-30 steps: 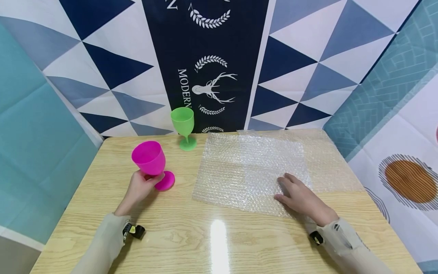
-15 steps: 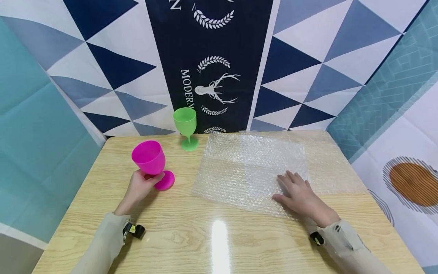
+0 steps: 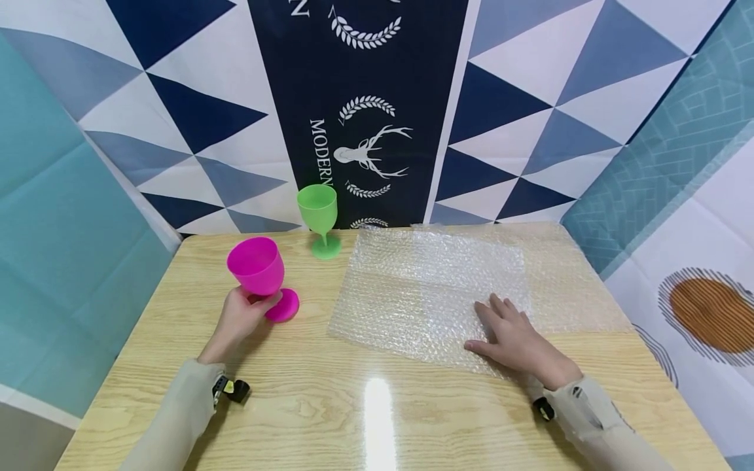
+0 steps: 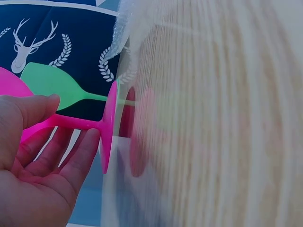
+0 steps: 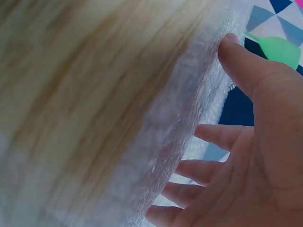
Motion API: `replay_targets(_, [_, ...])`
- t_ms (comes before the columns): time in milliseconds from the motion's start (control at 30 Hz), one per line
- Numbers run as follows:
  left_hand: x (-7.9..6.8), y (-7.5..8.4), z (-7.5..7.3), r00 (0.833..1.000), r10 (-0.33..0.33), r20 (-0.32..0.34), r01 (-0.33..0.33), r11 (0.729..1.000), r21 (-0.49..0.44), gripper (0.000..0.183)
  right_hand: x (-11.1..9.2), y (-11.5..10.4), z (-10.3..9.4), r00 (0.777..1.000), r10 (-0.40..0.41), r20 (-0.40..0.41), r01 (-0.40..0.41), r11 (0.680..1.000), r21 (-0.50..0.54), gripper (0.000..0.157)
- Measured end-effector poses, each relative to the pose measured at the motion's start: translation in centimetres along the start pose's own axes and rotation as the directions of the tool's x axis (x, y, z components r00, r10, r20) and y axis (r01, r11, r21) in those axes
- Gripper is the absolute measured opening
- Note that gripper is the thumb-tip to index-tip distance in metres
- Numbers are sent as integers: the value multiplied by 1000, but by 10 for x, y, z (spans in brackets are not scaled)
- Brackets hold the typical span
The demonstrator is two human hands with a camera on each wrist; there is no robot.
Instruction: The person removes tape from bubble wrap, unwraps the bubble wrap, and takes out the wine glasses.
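My left hand grips a magenta goblet by its stem, at the left of the table. The goblet leans left with its mouth facing up. In the left wrist view, its round foot stands a little apart from its reflection in the tabletop; thumb and fingers lie about the stem and lower bowl. My right hand rests with spread fingers on the near right part of a clear bubble wrap sheet. From the right wrist, the fingertips meet the bubble wrap without curling round it.
A green goblet stands upright at the table's back edge, behind the magenta one. A second layer of bubble wrap reaches toward the right edge. The wooden table meets a patterned cloth backdrop.
The magenta goblet and my left hand have risen slightly. My right hand's fingers have spread wider on the bubble wrap, and its thumb has shifted a little left.
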State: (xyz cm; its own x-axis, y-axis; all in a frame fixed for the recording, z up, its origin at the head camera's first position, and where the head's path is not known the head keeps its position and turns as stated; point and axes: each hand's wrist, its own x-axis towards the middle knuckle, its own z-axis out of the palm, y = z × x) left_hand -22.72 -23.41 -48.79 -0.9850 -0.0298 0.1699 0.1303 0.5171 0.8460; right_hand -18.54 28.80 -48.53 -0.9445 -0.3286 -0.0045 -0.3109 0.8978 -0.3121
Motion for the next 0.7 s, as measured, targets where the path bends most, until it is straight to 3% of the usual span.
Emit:
replay_targets(467, [9,-2,1,1000,-11,21,11,1000,6,32,0,-2,0,1000,14,10,-14,1000,-2,89])
replay_targets(700, [11,-7,3,1000,-10,-19,10,1000,13,29,0,-2,0,1000,12,5,-12,1000,-4,89])
